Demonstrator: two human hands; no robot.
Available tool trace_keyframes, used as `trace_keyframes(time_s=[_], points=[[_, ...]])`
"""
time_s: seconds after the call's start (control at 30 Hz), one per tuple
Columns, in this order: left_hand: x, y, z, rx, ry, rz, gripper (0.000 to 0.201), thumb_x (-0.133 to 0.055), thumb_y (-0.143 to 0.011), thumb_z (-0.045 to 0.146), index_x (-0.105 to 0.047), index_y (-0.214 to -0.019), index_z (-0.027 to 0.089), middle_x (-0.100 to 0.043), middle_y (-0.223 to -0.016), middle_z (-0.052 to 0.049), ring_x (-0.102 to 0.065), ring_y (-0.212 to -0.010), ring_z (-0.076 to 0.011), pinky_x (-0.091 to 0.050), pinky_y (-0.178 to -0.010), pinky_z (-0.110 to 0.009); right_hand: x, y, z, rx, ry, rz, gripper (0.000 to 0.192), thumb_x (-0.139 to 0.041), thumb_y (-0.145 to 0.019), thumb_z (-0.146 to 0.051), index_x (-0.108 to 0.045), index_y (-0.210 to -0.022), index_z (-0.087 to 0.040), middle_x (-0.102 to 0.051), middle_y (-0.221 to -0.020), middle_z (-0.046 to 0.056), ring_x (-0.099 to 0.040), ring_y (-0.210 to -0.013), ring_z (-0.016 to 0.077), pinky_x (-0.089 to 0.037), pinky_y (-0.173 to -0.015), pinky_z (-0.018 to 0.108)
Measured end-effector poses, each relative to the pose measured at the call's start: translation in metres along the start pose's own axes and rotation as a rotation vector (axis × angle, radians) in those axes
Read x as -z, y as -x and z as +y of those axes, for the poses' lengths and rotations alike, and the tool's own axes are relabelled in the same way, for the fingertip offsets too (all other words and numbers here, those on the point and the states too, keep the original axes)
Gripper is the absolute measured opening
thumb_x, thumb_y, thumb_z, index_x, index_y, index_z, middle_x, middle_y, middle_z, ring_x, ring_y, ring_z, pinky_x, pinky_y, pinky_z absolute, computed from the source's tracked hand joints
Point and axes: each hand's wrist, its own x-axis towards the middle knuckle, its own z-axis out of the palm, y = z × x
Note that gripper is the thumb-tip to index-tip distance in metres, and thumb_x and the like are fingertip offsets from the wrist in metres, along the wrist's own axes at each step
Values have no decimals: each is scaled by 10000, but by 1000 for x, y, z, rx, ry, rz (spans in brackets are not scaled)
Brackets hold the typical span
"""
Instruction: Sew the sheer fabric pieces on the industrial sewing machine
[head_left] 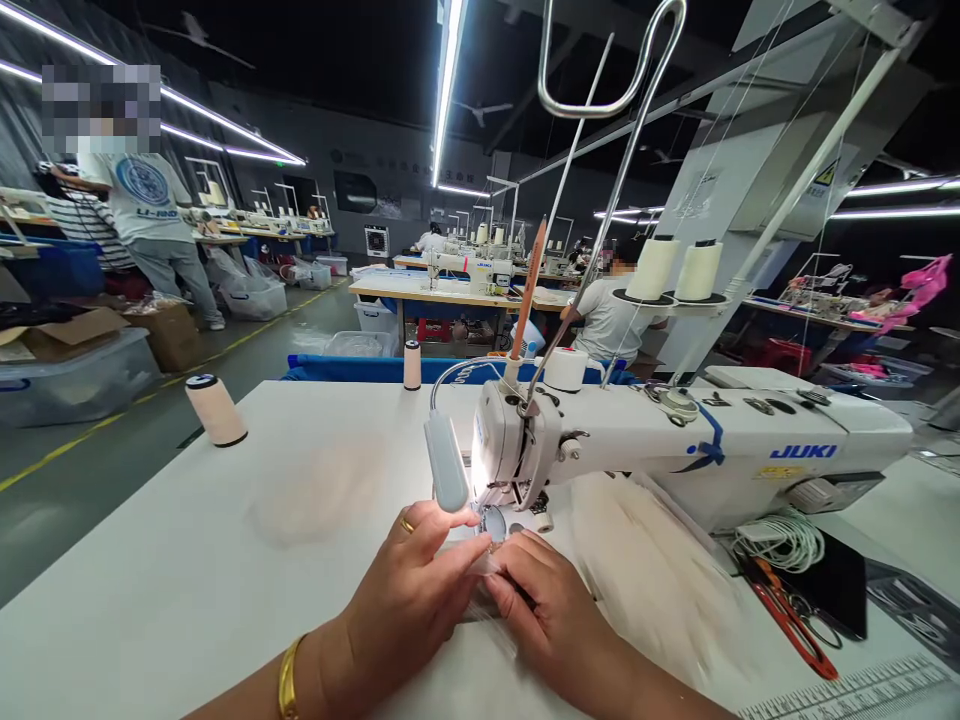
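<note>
A white JUKI sewing machine [517, 450] stands before me, its lamp lighting the needle area. Just in front of the presser foot, my left hand [424, 570] pinches a thin, sheer pale fabric [486, 566], index finger reaching close to the foot. My right hand [544, 600] has its fingers curled onto the same fabric from the other side, the fingertips of both hands almost meeting. Much of the fabric is hidden beneath the hands. Pale, sheer, feathery material [652, 570] lies in a heap right of my right hand, and a fainter piece [322, 490] lies to the left.
Thread cones [216, 410] stand on the white table [187, 560]. Red-handled scissors [795, 625], a coiled white cord [784, 540], a dark tablet-like slab [836, 580] and a clear ruler [862, 690] lie at right. A person [146, 200] stands far left; another [611, 315] sits beyond the machine.
</note>
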Motion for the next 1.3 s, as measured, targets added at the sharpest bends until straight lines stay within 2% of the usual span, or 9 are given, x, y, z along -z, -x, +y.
trace_keyframes(time_s=[0.17,0.37,0.5,0.6,0.7,0.8,1.0,1.17,1.3], points=[[3,-3,1,1,5,-7,320,-548,-1012,104,-695,-1210,307,-714,-1230,-62,-617,-985,-250,-565,-896,-426,0,-1,-1,-4,-9,5,295,-445,-1075,-218,-384,-788,-244,-557,-764,-23,-517,-727,170,-428,-670,285],[8,-14,3,-116,-17,47,287,-543,-995,65,-716,-1134,247,-731,-1133,-74,-604,-911,-218,-520,-844,-354,-1,-1,-1,-28,-45,-16,297,-429,-1087,-225,-389,-793,-240,-554,-768,-23,-508,-736,170,-423,-695,292],[9,-17,3,-127,-16,62,298,-543,-983,36,-729,-1094,241,-742,-1104,-63,-596,-895,-204,-496,-838,-338,0,-2,-1,-33,-53,-20,294,-411,-1092,-230,-431,-799,-239,-574,-778,-16,-517,-743,175,-437,-700,301],[9,-16,3,-107,1,63,294,-539,-988,40,-733,-1055,249,-741,-1089,-53,-597,-889,-201,-484,-839,-339,1,0,-2,-43,-61,-9,251,-443,-1084,-239,-493,-838,-246,-595,-790,-17,-542,-745,180,-458,-695,302],[7,-14,3,-67,40,53,276,-529,-998,52,-723,-1007,248,-731,-1086,-55,-614,-891,-198,-479,-848,-347,2,3,-4,-106,-90,41,41,-550,-1037,-246,-584,-1043,-267,-656,-911,4,-597,-802,197,-495,-666,292],[4,-11,3,-27,78,31,262,-532,-1000,65,-715,-998,253,-723,-1080,-53,-635,-908,-195,-484,-862,-350,3,3,-3,-88,-95,71,213,-586,-1016,-216,-602,-1217,-284,-687,-1056,29,-638,-900,212,-538,-720,302],[5,-13,12,80,130,14,214,-533,-1005,126,-699,-962,254,-726,-1065,-51,-615,-933,-216,-512,-847,-357,9,-3,-8,-40,-176,88,115,-542,-1063,-229,-643,-1060,-284,-715,-1036,10,-661,-918,197,-546,-820,316],[37,-18,45,187,360,-177,138,-566,-1020,187,-635,-925,259,-726,-1004,-17,-646,-939,-193,-550,-831,-315,55,7,-44,-132,-364,-100,158,-553,-1092,-370,-647,-1004,-279,-709,-1005,23,-679,-954,207,-553,-844,316],[53,-18,64,316,641,-443,114,-592,-1028,296,-630,-924,269,-701,-926,23,-632,-847,-162,-542,-759,-270,87,11,-61,-499,-663,-424,283,-660,-1019,-514,-618,-924,-251,-644,-803,-8,-606,-725,162,-456,-618,241]])
